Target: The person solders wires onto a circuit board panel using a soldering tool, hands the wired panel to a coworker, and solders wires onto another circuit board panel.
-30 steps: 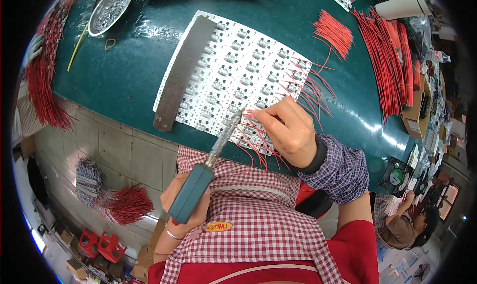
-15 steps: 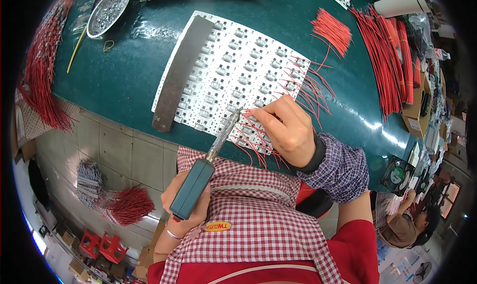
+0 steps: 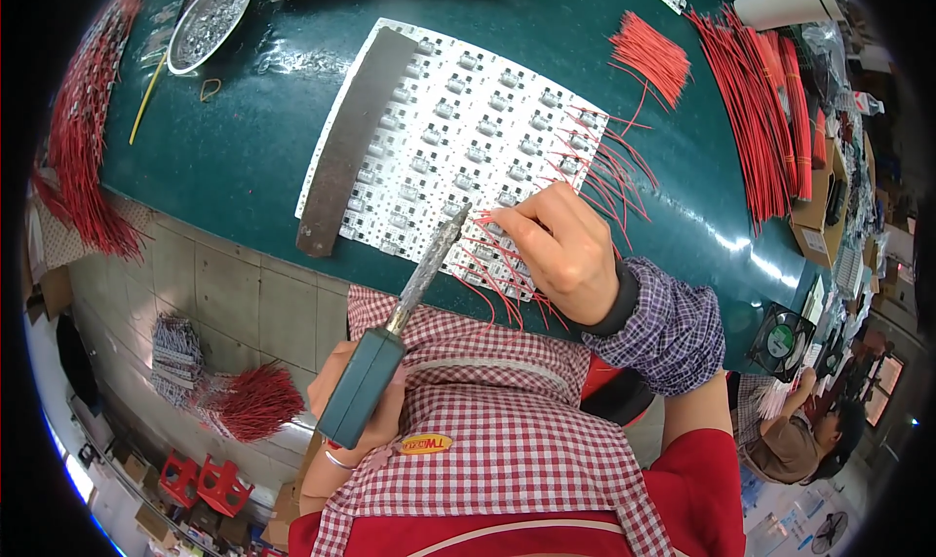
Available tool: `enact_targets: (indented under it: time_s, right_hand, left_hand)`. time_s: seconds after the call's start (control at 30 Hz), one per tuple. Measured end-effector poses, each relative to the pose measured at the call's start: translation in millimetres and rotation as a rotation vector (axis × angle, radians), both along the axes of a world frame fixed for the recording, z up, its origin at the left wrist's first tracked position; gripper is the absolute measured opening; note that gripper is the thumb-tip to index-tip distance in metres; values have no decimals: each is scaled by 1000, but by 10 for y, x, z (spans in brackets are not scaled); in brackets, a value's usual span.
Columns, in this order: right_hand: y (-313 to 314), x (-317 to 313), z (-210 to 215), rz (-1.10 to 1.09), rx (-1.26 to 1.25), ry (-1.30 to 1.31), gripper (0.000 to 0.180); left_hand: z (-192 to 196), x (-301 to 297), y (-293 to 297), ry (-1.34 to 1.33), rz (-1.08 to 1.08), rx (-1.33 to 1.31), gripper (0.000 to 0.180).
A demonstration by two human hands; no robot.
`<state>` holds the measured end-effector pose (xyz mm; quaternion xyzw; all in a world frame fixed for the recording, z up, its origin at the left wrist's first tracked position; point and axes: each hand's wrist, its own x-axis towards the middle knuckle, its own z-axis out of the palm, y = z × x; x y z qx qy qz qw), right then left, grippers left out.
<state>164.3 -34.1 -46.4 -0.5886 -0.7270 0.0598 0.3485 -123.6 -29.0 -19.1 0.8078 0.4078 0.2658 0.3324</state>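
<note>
My left hand (image 3: 389, 413) is wrapped round the green handle of a soldering iron (image 3: 363, 386). Its silvery barrel slants up and right, and the tip ends over a white panel of small circuit boards (image 3: 444, 182), just left of my right hand. Thumb and fingertips of my right hand (image 3: 568, 255) pinch red wire (image 3: 485, 218) low over the panel; how many strands are in the pinch is hidden. Other red wires (image 3: 609, 182) trail off the panel's right side and its near edge. A dark flat bar (image 3: 353, 153) lies along the panel's left side.
On the green table (image 3: 234, 157) are a bowl of small shiny parts (image 3: 210, 26), a pile of short red wires (image 3: 651, 60) and long red wire bundles (image 3: 746, 118). Wired boards (image 3: 88, 128) hang over the left edge. A small fan (image 3: 780, 341) and another person (image 3: 799, 435) are at right.
The soldering iron has shifted a little left and down, its tip drawing away from the pinched wire. My right hand stays almost in place, still pinching.
</note>
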Motion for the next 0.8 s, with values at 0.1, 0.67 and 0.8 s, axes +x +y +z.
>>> enact_targets:
  time_s: [0.1,0.67,0.8]
  right_hand:
    - [8,-3,13,-3,-5,1,28]
    - [-19,-1,-2,-7,5,-12,29]
    - [-37,-55,34,-80,82,21,35]
  left_hand:
    - [-9,-27,-32,8,45,-53,19]
    - [-112,-63,31,10,27,-83,28]
    - [-157,-107,11,15,46,-97,27]
